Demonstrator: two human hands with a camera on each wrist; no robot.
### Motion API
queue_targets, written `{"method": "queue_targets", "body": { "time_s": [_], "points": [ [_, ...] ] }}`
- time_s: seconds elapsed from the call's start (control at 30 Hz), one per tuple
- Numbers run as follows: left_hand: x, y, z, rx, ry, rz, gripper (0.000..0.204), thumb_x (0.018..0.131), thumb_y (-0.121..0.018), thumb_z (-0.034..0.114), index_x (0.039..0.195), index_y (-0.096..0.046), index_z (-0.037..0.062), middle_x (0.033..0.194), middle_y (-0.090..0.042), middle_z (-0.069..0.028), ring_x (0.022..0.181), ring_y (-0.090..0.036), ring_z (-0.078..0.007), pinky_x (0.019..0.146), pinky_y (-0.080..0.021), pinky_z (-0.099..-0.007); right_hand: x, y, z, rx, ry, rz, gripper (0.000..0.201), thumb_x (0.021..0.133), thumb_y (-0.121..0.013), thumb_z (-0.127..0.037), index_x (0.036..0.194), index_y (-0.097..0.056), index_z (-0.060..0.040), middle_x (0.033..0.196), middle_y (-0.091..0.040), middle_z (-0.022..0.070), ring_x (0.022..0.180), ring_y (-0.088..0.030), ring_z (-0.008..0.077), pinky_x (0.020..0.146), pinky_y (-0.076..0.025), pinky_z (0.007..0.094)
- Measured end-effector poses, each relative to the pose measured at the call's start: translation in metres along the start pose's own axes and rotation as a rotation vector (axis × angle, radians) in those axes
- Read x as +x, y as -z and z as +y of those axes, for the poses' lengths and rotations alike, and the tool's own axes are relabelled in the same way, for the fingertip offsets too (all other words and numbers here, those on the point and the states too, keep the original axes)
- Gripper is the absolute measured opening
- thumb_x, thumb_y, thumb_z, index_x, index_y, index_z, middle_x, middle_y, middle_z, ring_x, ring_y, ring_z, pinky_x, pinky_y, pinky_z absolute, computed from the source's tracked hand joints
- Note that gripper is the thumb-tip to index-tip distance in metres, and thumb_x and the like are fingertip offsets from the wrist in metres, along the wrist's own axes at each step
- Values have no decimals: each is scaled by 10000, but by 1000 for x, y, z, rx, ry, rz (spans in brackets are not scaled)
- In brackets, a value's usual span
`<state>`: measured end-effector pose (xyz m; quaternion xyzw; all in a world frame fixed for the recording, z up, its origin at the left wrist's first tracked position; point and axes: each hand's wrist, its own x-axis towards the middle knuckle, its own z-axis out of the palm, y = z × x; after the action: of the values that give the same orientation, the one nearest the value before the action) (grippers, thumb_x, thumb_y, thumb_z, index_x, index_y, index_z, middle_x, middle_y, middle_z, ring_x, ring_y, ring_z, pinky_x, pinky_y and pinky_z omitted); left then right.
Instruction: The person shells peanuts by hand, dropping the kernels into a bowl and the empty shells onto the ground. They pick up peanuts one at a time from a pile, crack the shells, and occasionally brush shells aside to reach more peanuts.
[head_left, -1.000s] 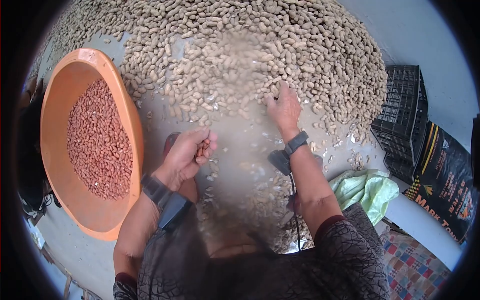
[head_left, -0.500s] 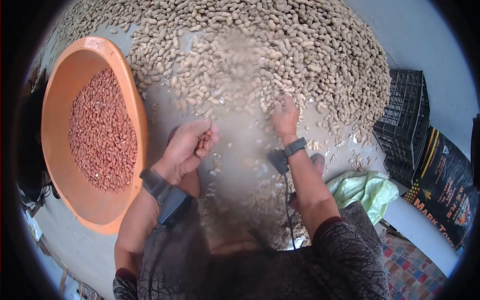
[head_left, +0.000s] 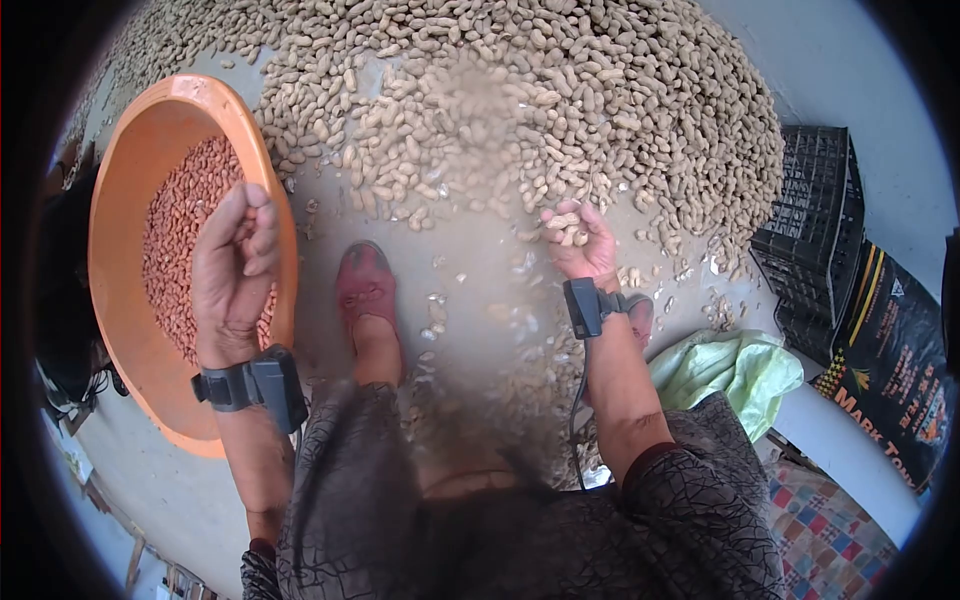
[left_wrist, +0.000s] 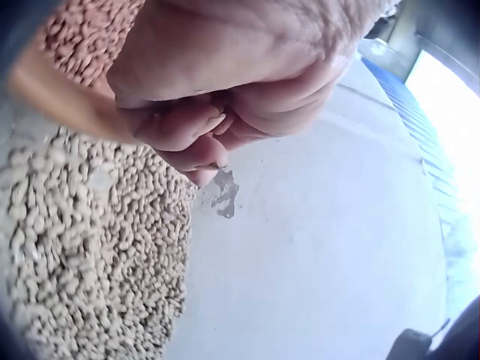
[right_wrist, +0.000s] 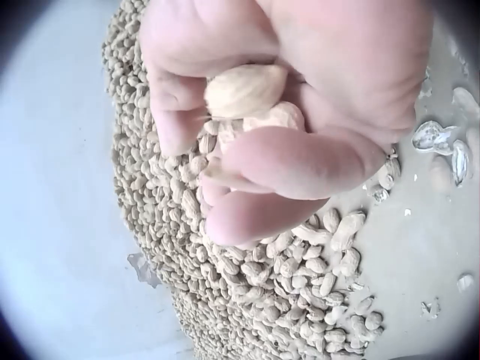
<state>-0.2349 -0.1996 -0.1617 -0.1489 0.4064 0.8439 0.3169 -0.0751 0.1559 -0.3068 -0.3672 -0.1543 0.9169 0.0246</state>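
Observation:
My left hand (head_left: 230, 290) is over the near side of an orange basin (head_left: 118, 250), its fingers curled inward. Inside the basin lie many reddish shelled peanut kernels (head_left: 175, 250). In the left wrist view, a small reddish bit shows between the curled fingers (left_wrist: 180, 124); the rest of the palm's contents is hidden. Palm up, my right hand (head_left: 588, 258) holds a few unshelled peanuts (head_left: 567, 225) at the near edge of a large peanut pile (head_left: 640, 110). The right wrist view shows a pale peanut (right_wrist: 246, 90) within the bent fingers.
Broken shells (head_left: 435, 315) are scattered on the floor between the feet, one in a red shoe (head_left: 365, 285). At right stand a black crate (head_left: 805, 210), a green sack (head_left: 730, 375) and a black printed bag (head_left: 890, 360). A wall rises behind them.
My left hand has moved left from in front of my body to over the basin. The right hand has drawn back slightly from the pile and turned palm up with peanuts in it.

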Motion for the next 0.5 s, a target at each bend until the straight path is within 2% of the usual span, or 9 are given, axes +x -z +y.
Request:
{"method": "queue_targets", "body": {
  "time_s": [0.03,0.1,0.13,0.17,0.2,0.23,0.3,0.43,0.5],
  "points": [
    [-2,10,6,155,-88,130,213,948,-474,209,880,-574,35,708,-558,-10,529,-440,-36,406,-311,-149,3,0,3,4,-1,0,256,816,-609,-121,1033,-576,11,916,-590,210,612,-508,152,418,-396,183],
    [-2,31,14,315,-175,262,212,944,-481,214,872,-580,41,701,-562,-4,542,-459,-37,424,-324,-152,13,-1,8,-458,67,-39,248,812,-640,-214,960,-621,-15,858,-628,154,596,-533,174,458,-438,214],
    [-1,44,13,530,-228,428,217,939,-490,218,853,-589,46,696,-568,2,555,-479,-43,451,-342,-162,19,-5,12,-455,65,-40,248,812,-640,-214,960,-621,-15,858,-628,154,596,-533,174,458,-438,214],
    [1,57,11,745,-279,593,223,935,-498,222,834,-598,51,691,-575,7,569,-499,-48,478,-360,-172,25,-9,18,-905,160,33,261,809,-637,-261,937,-632,-34,817,-643,143,608,-566,213,492,-462,262],
    [3,72,9,749,-280,594,223,935,-498,222,834,-598,51,691,-575,7,569,-499,-48,478,-360,-172,29,-13,25,-1355,257,110,278,807,-634,-309,914,-642,-53,777,-658,132,619,-599,253,526,-487,310],
    [6,87,6,856,-282,650,238,932,-501,225,812,-609,51,686,-579,8,579,-507,-50,500,-370,-181,30,-19,34,-1353,256,109,278,807,-634,-309,914,-642,-53,777,-658,132,619,-599,253,526,-487,310],
    [10,118,1,993,-293,645,242,921,-519,206,823,-648,26,700,-599,1,606,-515,-53,541,-386,-194,32,-32,49,-2177,605,208,286,802,-609,-339,888,-644,-68,716,-649,157,710,-630,318,608,-493,398],
    [12,128,-5,1057,-321,559,216,902,-548,153,957,-658,-25,793,-638,-21,745,-563,-91,700,-447,-231,40,-25,62,-2213,595,170,236,777,-577,-242,800,-628,-13,752,-636,200,677,-618,370,649,-495,437],
    [12,116,-3,1078,-391,529,226,906,-541,152,973,-653,-32,820,-643,-27,772,-568,-97,730,-447,-238,35,-24,60,-2197,643,90,247,802,-579,-250,770,-614,-8,713,-641,158,581,-621,286,538,-494,393]
  ]
}}
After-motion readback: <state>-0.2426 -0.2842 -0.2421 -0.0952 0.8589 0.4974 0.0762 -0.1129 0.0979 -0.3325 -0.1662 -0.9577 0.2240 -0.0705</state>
